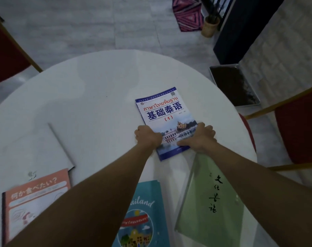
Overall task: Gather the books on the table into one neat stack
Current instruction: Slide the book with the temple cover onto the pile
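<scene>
A blue-and-white language book (162, 111) lies right of centre on the round white table (91, 90). My left hand (147, 137) grips its near left edge and my right hand (200, 137) grips its near right corner. Under my right forearm lies a pale green book (205, 202) with black brush writing. A teal book (148, 216) sits at the near edge between my arms. Further left are an orange book (34, 195) with Japanese print and a white book (36, 148), partly under it.
Red chairs stand at the far left (5, 54) and at the right (297, 131). On the floor to the right lies a dark tray (235, 86). A small basket pot (209, 26) and a dark cabinet (244, 29) stand beyond the table.
</scene>
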`<state>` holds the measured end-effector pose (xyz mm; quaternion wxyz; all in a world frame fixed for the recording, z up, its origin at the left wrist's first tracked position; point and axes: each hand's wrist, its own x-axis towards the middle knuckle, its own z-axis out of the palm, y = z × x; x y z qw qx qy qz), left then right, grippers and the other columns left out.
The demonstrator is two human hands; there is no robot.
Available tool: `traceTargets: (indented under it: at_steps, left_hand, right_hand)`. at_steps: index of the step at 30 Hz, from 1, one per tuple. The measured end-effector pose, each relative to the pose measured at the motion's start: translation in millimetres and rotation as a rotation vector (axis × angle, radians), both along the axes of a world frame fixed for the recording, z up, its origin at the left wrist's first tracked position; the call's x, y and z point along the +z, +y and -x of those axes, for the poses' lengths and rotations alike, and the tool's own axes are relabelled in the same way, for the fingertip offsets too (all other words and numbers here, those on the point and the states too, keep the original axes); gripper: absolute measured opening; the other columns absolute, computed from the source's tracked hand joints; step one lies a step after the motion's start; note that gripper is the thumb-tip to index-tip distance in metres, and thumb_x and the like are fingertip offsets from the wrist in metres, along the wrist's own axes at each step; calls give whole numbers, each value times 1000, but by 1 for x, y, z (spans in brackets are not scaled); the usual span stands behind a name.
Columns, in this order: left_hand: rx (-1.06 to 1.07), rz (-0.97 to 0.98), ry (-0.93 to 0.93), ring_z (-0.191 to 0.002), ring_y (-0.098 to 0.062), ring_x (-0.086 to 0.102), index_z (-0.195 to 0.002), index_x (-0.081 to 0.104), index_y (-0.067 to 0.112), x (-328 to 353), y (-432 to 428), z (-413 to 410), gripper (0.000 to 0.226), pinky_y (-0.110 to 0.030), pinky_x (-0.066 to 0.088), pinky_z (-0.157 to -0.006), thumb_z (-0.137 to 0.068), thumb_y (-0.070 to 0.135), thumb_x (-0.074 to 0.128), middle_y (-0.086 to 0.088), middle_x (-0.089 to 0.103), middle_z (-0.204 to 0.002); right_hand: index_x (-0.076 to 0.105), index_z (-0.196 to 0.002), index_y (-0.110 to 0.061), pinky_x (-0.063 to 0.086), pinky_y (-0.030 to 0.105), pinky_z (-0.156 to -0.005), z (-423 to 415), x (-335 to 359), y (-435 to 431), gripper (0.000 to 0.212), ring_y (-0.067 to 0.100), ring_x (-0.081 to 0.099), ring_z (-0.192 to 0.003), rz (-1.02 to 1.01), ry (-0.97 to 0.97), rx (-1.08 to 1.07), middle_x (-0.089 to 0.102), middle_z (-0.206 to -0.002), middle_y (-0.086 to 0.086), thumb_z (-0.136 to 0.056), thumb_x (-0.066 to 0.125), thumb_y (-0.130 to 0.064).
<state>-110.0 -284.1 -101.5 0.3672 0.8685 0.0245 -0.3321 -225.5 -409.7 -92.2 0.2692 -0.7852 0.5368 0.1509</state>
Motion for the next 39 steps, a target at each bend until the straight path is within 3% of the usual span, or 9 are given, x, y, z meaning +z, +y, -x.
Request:
traceTargets:
  at_steps: [4, 8, 14, 17, 22, 25, 28, 33, 39]
  left_hand:
    - [106, 246, 110, -102, -24, 59, -111, 28, 17, 10, 12, -11, 51, -37, 58, -82, -85, -1, 67, -11, 55, -126]
    - [83, 314, 143, -100, -27, 65, -110, 26, 24, 25, 33, -21, 52, -48, 60, -83, -87, -6, 62, -10, 57, -119]
    - [102, 349, 168, -93, -27, 68, -129, 27, 29, 45, 75, -18, 61, -43, 63, -70, -89, -7, 56, -7, 57, -114]
    - [104, 348, 150, -82, -20, 67, -136, 28, 27, 56, 99, -11, 61, -30, 58, -51, -91, -5, 54, -4, 57, -112]
    - [-5, 256, 94, -86, -24, 68, -139, 24, 25, 65, 145, 13, 62, -29, 57, -50, -91, -2, 54, -6, 56, -114]
    - [-74, 203, 89, -92, -27, 68, -136, 21, 22, 63, 172, 38, 63, -33, 61, -60, -89, -3, 55, -8, 55, -114]
    - [-136, 121, 82, -101, -28, 64, -130, 21, 18, 51, 196, 66, 59, -37, 60, -74, -88, -2, 58, -8, 52, -116]
    - [-209, -91, -41, -119, -27, 48, -129, 28, 8, 24, 237, 115, 65, -36, 51, -94, -80, -2, 69, -11, 40, -126]
    - [-392, -352, -168, -121, -28, 40, -134, 31, 3, 14, 275, 153, 67, -38, 42, -103, -83, 22, 70, -15, 36, -132]
  right_hand:
    - [36, -138, -8, 48, 46, -104, -3, -2, 21, 110, 35, 46, -128, -85, -50, -25, 46, -139, 18, -55, 93, -52]
    - [41, -136, -5, 52, 43, -100, -3, 5, 38, 103, 33, 56, -121, -201, -32, 13, 55, -134, 14, -58, 95, -46]
    - [64, -102, -11, 59, 32, -74, 1, 28, 51, 54, 21, 70, -92, -513, -184, 25, 72, -105, 7, -60, 96, -20]
    - [62, -105, -9, 60, 40, -88, 5, 40, 63, 51, 25, 70, -99, -578, -217, 13, 71, -108, 10, -65, 92, -15]
    - [61, -103, -12, 63, 42, -84, 30, 46, 95, 34, 22, 76, -88, -679, -271, 38, 75, -100, 8, -78, 83, -8]
    - [59, -90, -14, 64, 37, -76, 52, 46, 117, 23, 22, 76, -82, -654, -249, 93, 73, -92, 8, -83, 79, -6]
    - [65, -93, -10, 64, 36, -76, 75, 42, 142, 21, 22, 75, -84, -616, -213, 182, 74, -99, 12, -80, 78, -1]
    - [62, -118, -5, 60, 42, -90, 110, 26, 182, 49, 28, 69, -104, -534, -114, 315, 71, -115, 12, -75, 83, -6]
    - [58, -110, -9, 56, 26, -77, 136, 18, 212, 51, 21, 63, -101, -337, 37, 535, 64, -120, 10, -70, 87, -17]
